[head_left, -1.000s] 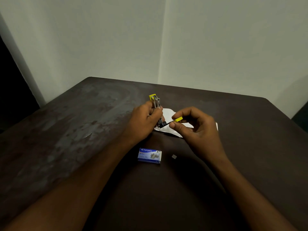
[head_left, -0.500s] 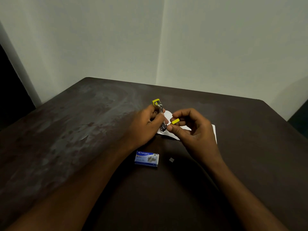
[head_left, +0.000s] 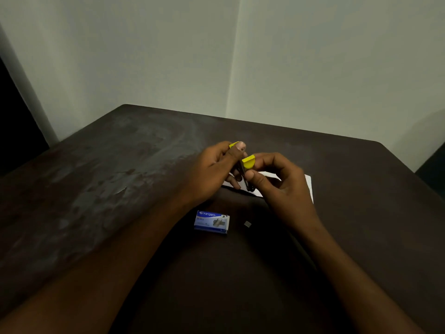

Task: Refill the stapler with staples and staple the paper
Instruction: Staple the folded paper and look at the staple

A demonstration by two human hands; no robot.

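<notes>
Holding a small stapler of yellow plastic and bare metal (head_left: 243, 175) just above the middle of the frame, the left hand (head_left: 214, 172) wraps its grip round the stapler's body, thumb laid along it up to the yellow tip. The stapler stands steeply, yellow end up, its dark metal end pointing down towards the sheet beneath.

The right hand (head_left: 286, 191) comes in from the lower right. Its grip is narrow: thumb and forefinger pinch a small yellow plastic block (head_left: 248, 162) that sits tight against the stapler's metal side. Whether the block is seated in the stapler or only touching it, I cannot tell.

A white sheet of paper (head_left: 309, 185) lies flat on the dark brown bench (head_left: 115, 189) beneath both hands, mostly hidden by them, one edge showing to the right of the right hand.

Below the hands, near the centre of the frame, lies a blue and white cardboard staple box (head_left: 212, 222). Just to its right, apart from it, lies a small grey strip of staples (head_left: 247, 223).

Pale plain walls (head_left: 144, 56) meeting in a corner fill the upper part of the frame.
</notes>
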